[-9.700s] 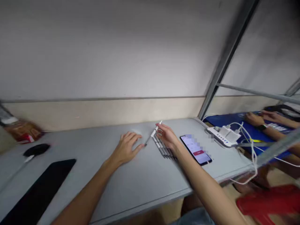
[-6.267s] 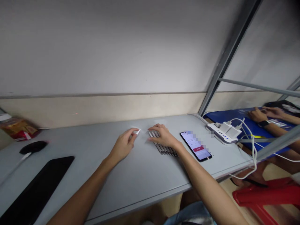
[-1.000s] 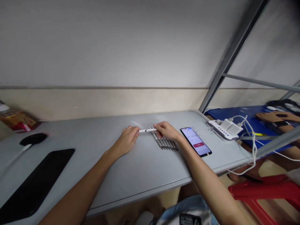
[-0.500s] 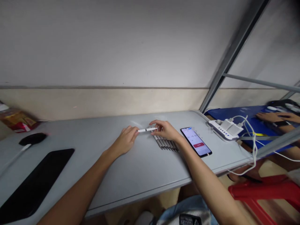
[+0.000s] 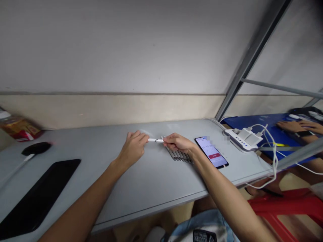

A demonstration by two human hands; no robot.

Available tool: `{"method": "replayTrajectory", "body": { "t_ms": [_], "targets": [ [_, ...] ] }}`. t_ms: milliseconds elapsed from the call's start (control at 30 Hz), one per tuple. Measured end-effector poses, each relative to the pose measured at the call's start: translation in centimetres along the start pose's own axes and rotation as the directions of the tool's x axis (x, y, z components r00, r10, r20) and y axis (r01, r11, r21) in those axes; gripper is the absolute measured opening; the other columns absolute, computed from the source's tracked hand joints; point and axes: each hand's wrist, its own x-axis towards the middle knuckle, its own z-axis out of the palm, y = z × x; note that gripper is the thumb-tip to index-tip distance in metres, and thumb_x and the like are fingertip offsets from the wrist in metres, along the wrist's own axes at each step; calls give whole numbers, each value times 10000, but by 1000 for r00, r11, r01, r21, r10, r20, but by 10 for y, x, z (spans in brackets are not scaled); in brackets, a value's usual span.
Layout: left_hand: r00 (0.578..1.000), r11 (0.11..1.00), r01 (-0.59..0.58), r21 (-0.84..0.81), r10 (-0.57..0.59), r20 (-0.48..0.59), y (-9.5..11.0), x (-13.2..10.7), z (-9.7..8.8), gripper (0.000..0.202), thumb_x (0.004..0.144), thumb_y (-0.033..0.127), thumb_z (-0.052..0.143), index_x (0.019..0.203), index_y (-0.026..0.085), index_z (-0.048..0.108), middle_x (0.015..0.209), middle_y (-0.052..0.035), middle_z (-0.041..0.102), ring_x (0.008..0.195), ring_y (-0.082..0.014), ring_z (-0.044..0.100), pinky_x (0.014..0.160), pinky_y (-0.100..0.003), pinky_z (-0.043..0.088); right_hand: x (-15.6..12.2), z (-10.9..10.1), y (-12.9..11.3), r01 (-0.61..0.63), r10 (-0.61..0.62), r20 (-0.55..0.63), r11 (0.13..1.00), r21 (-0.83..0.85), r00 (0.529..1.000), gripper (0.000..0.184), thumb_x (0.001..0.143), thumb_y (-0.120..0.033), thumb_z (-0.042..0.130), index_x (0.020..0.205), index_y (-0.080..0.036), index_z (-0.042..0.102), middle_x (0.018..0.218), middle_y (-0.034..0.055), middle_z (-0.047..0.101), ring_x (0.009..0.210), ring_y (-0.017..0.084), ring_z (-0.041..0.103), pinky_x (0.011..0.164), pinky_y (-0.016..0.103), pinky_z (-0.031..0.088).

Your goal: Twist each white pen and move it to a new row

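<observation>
A white pen (image 5: 155,140) with a dark mark near its middle is held level above the grey table. My left hand (image 5: 134,145) has its fingers closed round the pen's left end. The fingertips of my right hand (image 5: 178,142) pinch its right end. Beneath and just beside my right hand, several grey pens (image 5: 179,155) lie side by side in a row, their upper parts partly covered by that hand.
A lit phone (image 5: 211,152) lies right of the pens, before a white power strip (image 5: 239,139) with plugs and cables. On the left are a black flat slab (image 5: 41,198), a black oval object (image 5: 36,148) and a red-yellow package (image 5: 20,129). Another person's hands (image 5: 300,127) rest on a blue table.
My right hand has closed its fingers on the right end of the pen, where they were spread around it before. My left hand has shifted slightly and turned.
</observation>
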Motion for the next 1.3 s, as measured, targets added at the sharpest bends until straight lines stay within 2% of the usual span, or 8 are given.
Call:
{"method": "replayTrajectory", "body": {
  "t_ms": [100, 167, 267, 367, 467, 567, 767, 1300],
  "targets": [
    [999, 999, 29, 25, -29, -25, 3, 1, -3, 284, 936, 176, 316, 840, 209, 581, 776, -76, 609, 830, -243, 483, 762, -407, 296, 1, 2, -1, -25, 29, -33, 994, 110, 999, 337, 820, -453, 597, 709, -137, 559, 460, -96, 271, 413, 56, 169, 401, 220, 139],
    [999, 999, 37, 21, -36, -38, 7, 2, -3, 287, 958, 223, 304, 932, 199, 589, 840, -85, 624, 859, -244, 496, 772, -404, 304, 2, 5, -3, 49, -33, -129, 991, 124, 991, 329, 808, -442, 617, 726, -125, 588, 462, -84, 321, 414, 56, 224, 407, 213, 178],
    [998, 998, 37, -48, -39, -46, 12, 2, -2, 281, 974, 289, 310, 1055, 186, 559, 941, -81, 633, 915, -233, 520, 806, -391, 318, 6, 6, -4, 225, -162, -354, 964, 144, 921, 282, 767, -402, 674, 759, -128, 610, 586, -29, 489, 518, 72, 410, 479, 193, 309],
    [1000, 988, 24, -154, -26, -11, 12, 2, -1, 281, 974, 316, 319, 1112, 193, 531, 1001, -66, 631, 975, -217, 536, 841, -373, 329, 11, 3, -3, 362, -178, -473, 870, 334, 863, 246, 770, -378, 672, 836, -154, 595, 784, 17, 586, 686, 107, 527, 589, 206, 419],
    [999, 982, 40, -186, -40, 6, 7, 0, 3, 267, 963, 316, 335, 1085, 192, 538, 1004, -66, 628, 989, -213, 542, 848, -362, 346, 11, -4, -3, 384, -144, -411, 707, 594, 900, 200, 826, -362, 610, 918, -194, 553, 697, -21, 519, 578, 92, 476, 493, 188, 388],
    [997, 981, 82, -176, -81, 12, -2, -1, 10, 230, 940, 295, 367, 1043, 193, 546, 949, -64, 620, 941, -212, 550, 838, -360, 367, 7, -8, -4, 384, -175, -360, 639, 667, 917, 177, 874, -328, 571, 1026, -257, 517, 580, -78, 345, 430, 62, 265, 371, 143, 186],
    [993, 970, 121, -212, -118, 29, -11, -3, 21, 214, 899, 214, 367, 1018, 203, 544, 833, -36, 591, 841, -195, 552, 808, -351, 393, 3, -6, -6, 383, -223, -318, 657, 649, 921, 210, 897, -325, 557, 1082, -337, 458, 579, -87, 236, 422, 67, 126, 365, 150, 74],
    [977, 967, 202, -158, -188, 100, -21, -6, 27, 189, 846, 201, 414, 976, 214, 551, 923, -56, 627, 914, -228, 566, 797, -371, 389, 6, 1, -5, 365, -205, -322, 723, 586, 924, 280, 876, -352, 574, 1120, -334, 438, 578, -90, 251, 423, 66, 127, 380, 164, 77]
  ]
}}
